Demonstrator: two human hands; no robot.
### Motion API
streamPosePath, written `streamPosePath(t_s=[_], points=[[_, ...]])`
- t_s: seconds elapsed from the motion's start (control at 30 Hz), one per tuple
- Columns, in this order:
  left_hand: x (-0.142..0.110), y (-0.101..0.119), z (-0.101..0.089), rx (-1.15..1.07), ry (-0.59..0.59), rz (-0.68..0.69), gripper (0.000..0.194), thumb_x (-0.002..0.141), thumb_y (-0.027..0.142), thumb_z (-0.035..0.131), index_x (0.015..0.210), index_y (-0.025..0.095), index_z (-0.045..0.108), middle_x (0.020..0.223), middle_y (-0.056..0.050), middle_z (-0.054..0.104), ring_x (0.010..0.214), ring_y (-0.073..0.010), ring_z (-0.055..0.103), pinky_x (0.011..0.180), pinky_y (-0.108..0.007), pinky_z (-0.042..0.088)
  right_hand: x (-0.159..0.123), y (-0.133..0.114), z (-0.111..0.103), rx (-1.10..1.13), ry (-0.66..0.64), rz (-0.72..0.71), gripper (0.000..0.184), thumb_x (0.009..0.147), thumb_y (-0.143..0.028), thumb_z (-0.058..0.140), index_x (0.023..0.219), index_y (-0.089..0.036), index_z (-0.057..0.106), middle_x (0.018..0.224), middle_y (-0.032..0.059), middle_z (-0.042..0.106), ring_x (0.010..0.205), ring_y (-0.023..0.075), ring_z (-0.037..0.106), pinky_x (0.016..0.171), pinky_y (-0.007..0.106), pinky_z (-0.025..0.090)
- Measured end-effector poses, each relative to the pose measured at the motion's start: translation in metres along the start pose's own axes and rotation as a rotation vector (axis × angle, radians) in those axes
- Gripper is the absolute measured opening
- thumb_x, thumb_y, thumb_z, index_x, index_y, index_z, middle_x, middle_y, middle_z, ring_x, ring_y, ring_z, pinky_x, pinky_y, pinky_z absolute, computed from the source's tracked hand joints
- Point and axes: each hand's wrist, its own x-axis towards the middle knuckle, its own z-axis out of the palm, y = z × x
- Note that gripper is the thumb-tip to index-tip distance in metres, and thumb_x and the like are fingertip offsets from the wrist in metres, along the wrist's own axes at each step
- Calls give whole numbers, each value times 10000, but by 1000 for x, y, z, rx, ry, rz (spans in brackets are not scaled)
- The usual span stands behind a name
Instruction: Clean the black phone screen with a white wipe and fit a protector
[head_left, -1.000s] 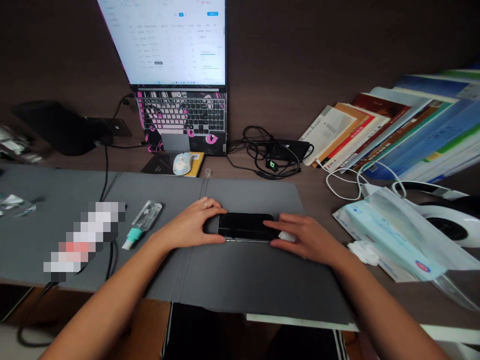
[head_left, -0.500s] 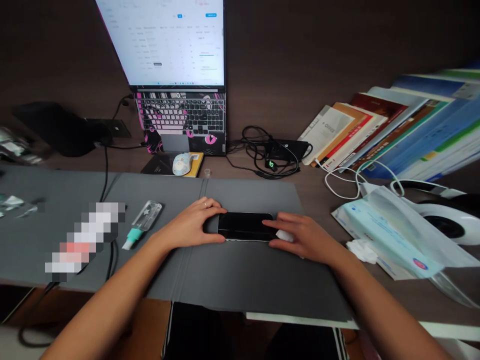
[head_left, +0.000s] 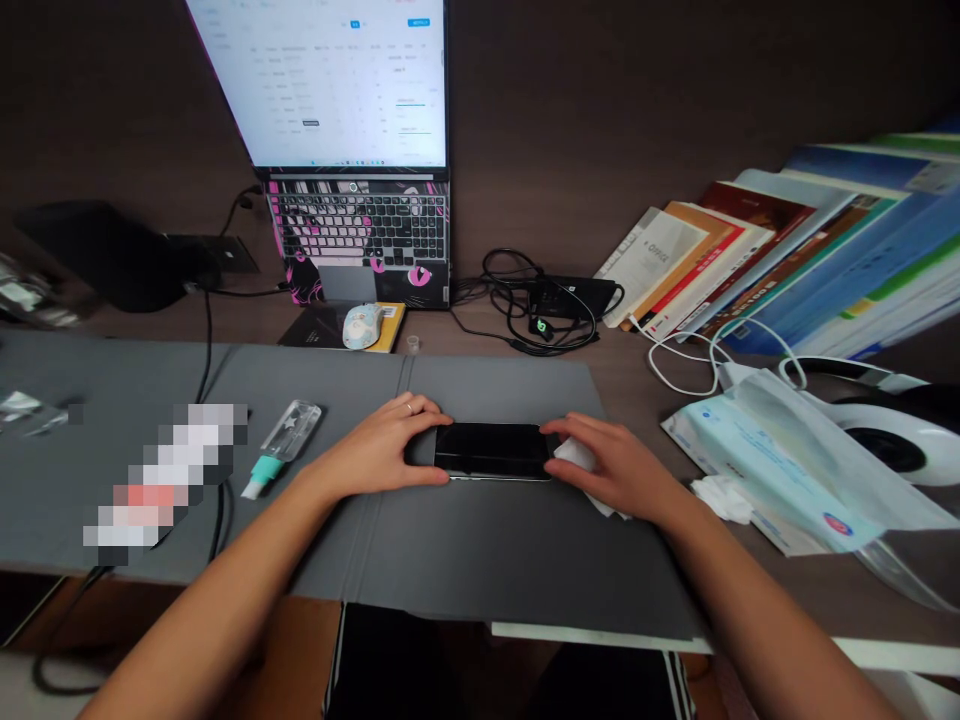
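While I looked on, a black phone (head_left: 491,450) lay flat on the big grey mat (head_left: 480,560), shiny side up. The left hand (head_left: 382,447) gripped one end and the right hand (head_left: 619,467) gripped the other, so they were apart with the phone between them. A white tissue (head_left: 576,455) poked out by the right hand, and a clear bottle (head_left: 292,430) lay near the left arm (head_left: 247,560)

Smartphone (head_left: 491,452) in the grip's all glossy black, desk mat (head_left: 487,550) under it's smooth matt grey. Crumpled paper tissue (head_left: 576,454) by the right hand (head_left: 619,465), clear shiny plastic bottle (head_left: 292,432) past the left hand (head_left: 382,447).
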Motion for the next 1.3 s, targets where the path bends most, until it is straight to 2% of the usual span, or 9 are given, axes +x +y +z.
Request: streamPosePath(t_s=[0.1, 0.33, 0.6, 0.83, 1.07, 1.2, 1.27, 1.3], points=[[-1, 0, -1, -6, -3, 2, 626, 847, 540, 744, 1364, 227, 579, 1237, -84, 596, 1165, -276, 556, 1052, -454, 458, 0, -2, -2, 0, 6, -17, 354, 1024, -485, 488, 1190, -205, 629, 974, 67, 675, 834, 197, 663, 744, 304, 483], [-1, 1, -2, 0, -10, -1, 602, 852, 506, 745, 1361, 231, 579, 1238, -83, 589, 1173, -277, 553, 1056, -445, 455, 1, -4, -2, 17, -99, -125, 336, 1050, -388, 434, 1156, -197, 689, 885, 47, 599, 751, 151, 602, 712, 277, 460], [2, 0, 1, -17, 5, -20, 579, 827, 487, 774, 1311, 214, 611, 1214, -72, 603, 1156, -268, 551, 1051, -439, 456, 6, -4, -2, 53, -159, -128, 370, 1054, -337, 428, 1265, -206, 702, 942, 60, 582, 821, 146, 606, 750, 264, 459], [3, -2, 3, -40, 15, -25, 594, 799, 474, 801, 1299, 216, 609, 1212, -69, 600, 1158, -271, 550, 1051, -438, 449, 33, -18, -5, 57, -263, -149, 367, 1005, -246, 463, 1265, -238, 721, 923, 40, 570, 790, 135, 595, 741, 261, 453], [4, -3, 2, -48, 17, -16, 611, 781, 491, 813, 1293, 220, 620, 1183, -66, 600, 1139, -274, 552, 1036, -429, 449, 70, -41, 10, 33, -330, -213, 355, 952, -182, 504, 1210, -224, 744, 936, 36, 581, 815, 144, 599, 757, 275, 442], [4, -4, 2, -53, 12, -7, 626, 785, 500, 808, 1311, 222, 611, 1181, -63, 603, 1139, -274, 552, 1035, -427, 446, 79, -46, 5, 31, -332, -270, 330, 943, -178, 505, 1158, -204, 753, 921, 41, 595, 814, 152, 604, 751, 281, 446], [4, -4, 2, -52, 13, -6, 622, 790, 504, 803, 1310, 222, 610, 1182, -64, 602, 1138, -275, 550, 1035, -430, 445, 75, -40, -8, 68, -282, -276, 353, 949, -199, 491, 1223, -204, 714, 935, 46, 619, 827, 160, 613, 753, 284, 461], [4, -5, 2, -52, 13, -5, 615, 794, 507, 799, 1306, 223, 612, 1184, -64, 602, 1139, -275, 549, 1034, -430, 445, 71, -35, -17, 92, -196, -248, 385, 947, -213, 492, 1289, -200, 669, 973, 53, 638, 842, 166, 620, 745, 284, 468]])
